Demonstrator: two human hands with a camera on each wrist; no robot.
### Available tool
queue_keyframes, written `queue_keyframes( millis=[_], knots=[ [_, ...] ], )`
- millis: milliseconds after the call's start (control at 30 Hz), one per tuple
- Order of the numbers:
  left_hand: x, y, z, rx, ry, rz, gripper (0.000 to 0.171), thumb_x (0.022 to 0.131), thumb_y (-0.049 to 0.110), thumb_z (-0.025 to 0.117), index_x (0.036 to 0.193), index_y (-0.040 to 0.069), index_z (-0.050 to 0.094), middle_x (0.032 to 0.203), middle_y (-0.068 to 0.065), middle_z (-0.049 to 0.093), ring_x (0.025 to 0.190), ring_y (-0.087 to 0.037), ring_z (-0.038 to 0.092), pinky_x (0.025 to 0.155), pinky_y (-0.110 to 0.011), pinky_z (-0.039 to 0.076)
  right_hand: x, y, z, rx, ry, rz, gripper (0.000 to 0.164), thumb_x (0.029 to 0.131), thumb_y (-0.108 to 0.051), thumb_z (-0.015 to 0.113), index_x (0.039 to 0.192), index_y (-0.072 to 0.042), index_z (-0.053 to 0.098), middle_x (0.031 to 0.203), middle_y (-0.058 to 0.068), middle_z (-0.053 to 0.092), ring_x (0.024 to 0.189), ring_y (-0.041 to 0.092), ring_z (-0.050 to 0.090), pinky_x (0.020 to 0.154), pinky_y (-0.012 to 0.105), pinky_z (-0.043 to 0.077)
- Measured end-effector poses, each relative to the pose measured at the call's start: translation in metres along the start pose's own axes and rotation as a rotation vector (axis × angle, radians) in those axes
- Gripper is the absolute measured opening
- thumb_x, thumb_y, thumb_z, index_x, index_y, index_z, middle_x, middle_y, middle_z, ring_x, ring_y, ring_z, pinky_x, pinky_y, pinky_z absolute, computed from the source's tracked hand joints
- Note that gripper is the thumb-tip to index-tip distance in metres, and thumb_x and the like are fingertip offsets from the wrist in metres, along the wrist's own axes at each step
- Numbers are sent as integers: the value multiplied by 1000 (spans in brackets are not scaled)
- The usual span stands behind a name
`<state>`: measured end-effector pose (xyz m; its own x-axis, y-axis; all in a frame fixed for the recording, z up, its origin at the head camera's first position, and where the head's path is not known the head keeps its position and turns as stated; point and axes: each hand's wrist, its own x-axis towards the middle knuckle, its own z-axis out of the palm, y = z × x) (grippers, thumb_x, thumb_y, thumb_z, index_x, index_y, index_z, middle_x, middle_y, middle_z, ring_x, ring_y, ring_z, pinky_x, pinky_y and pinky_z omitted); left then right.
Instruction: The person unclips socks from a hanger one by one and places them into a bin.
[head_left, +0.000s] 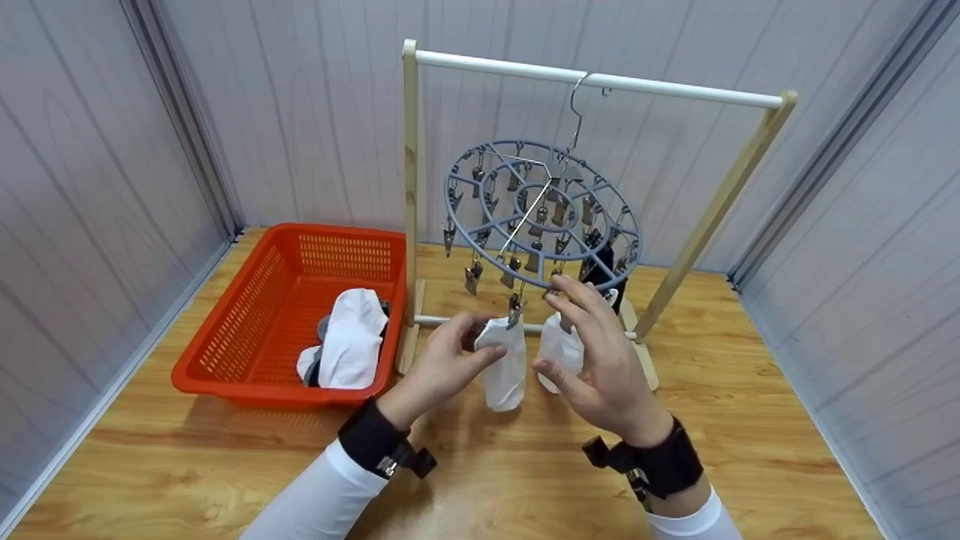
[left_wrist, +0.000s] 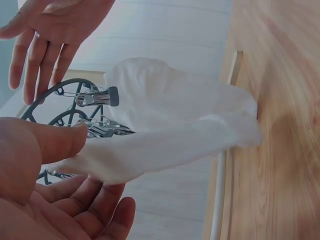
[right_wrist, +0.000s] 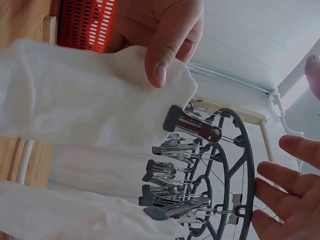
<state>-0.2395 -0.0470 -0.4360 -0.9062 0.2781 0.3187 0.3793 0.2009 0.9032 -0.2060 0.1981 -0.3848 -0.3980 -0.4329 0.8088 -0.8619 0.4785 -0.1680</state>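
Observation:
A white sock hangs from a metal clip of the round grey hanger. My left hand pinches this sock by its upper edge, thumb on the near side and fingers behind. Just right of it, a second white sock dangles from another clip, partly covered by my right hand. The right hand's fingers are spread at the hanger's near rim and hold nothing; whether they touch the rim I cannot tell.
The hanger hooks over the white bar of a wooden stand. Several unused clips ring it, and a dark cloth piece hangs on its right side. At left, an orange basket contains white socks and dark ones.

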Motion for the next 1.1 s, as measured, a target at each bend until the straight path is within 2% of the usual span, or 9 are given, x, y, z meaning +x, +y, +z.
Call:
queue_keyframes(
  millis=[100, 200, 367, 500, 567, 733, 867, 967, 1100],
  knots=[
    [-1, 1, -1, 24, 13, 14, 23, 99, 7, 82, 118, -2, 74, 100, -4, 71, 89, -17, 63, 77, -32, 54, 1, -1, 0, 4, 40, -8, 64, 113, -48, 65, 149, 5, 63, 161, 27, 54, 153, 46, 47, 131, 53, 31],
    [-1, 2, -2, 33, 10, 28, 13, 99, 8, 81, 107, -1, 75, 88, 1, 63, 81, -15, 57, 70, -29, 48, 2, -2, 0, 12, 102, -20, 57, 113, -43, 68, 143, 5, 68, 155, 28, 58, 148, 47, 51, 129, 49, 35],
    [-2, 5, -3, 41, -13, 38, 10, 103, 11, 78, 101, 2, 73, 84, 4, 57, 78, -14, 55, 68, -28, 46, 3, -2, 1, 13, 184, -32, 44, 112, -34, 70, 137, 2, 73, 140, 24, 68, 129, 42, 62, 115, 40, 47],
    [-3, 8, -2, 44, -23, 41, 12, 105, 12, 77, 100, 3, 72, 85, 3, 57, 80, -15, 55, 70, -30, 46, 1, 1, 4, 6, 173, 10, 41, 112, -28, 70, 140, 3, 71, 134, 20, 71, 118, 36, 65, 100, 33, 50],
    [-4, 9, -2, 30, -31, 40, 12, 106, 12, 76, 101, 2, 72, 86, 2, 59, 81, -15, 56, 71, -30, 47, -2, 3, 7, 10, 149, 58, 41, 110, -22, 72, 142, 4, 69, 136, 19, 71, 119, 34, 66, 99, 32, 50],
    [-6, 13, 0, -28, -60, 24, 13, 107, 13, 74, 106, 0, 73, 92, -1, 67, 84, -15, 60, 75, -31, 52, -6, 7, 13, 32, 77, 201, 45, 102, -4, 77, 146, 3, 66, 138, 16, 71, 124, 32, 66, 107, 38, 51],
    [-8, 17, 0, -69, -83, 1, 13, 108, 13, 73, 111, 0, 73, 94, -1, 67, 86, -15, 62, 75, -31, 54, -8, 7, 17, 102, 21, 340, 41, 106, -6, 73, 146, 3, 66, 139, 14, 71, 126, 30, 67, 105, 38, 54],
    [-10, 19, 0, -101, -103, -19, 15, 108, 12, 72, 116, 0, 74, 97, -1, 69, 88, -15, 64, 77, -31, 56, -8, 6, 20, 234, -6, 465, 40, 110, -7, 68, 148, 6, 62, 141, 17, 69, 128, 31, 68, 106, 33, 55],
    [-11, 21, 1, -138, -126, -31, 21, 108, 13, 72, 123, -2, 73, 103, -5, 73, 92, -15, 67, 80, -32, 58, -6, 6, 24, 495, 7, 624, 42, 115, -5, 59, 152, 13, 54, 145, 25, 66, 134, 38, 66, 113, 32, 53]
  ],
)
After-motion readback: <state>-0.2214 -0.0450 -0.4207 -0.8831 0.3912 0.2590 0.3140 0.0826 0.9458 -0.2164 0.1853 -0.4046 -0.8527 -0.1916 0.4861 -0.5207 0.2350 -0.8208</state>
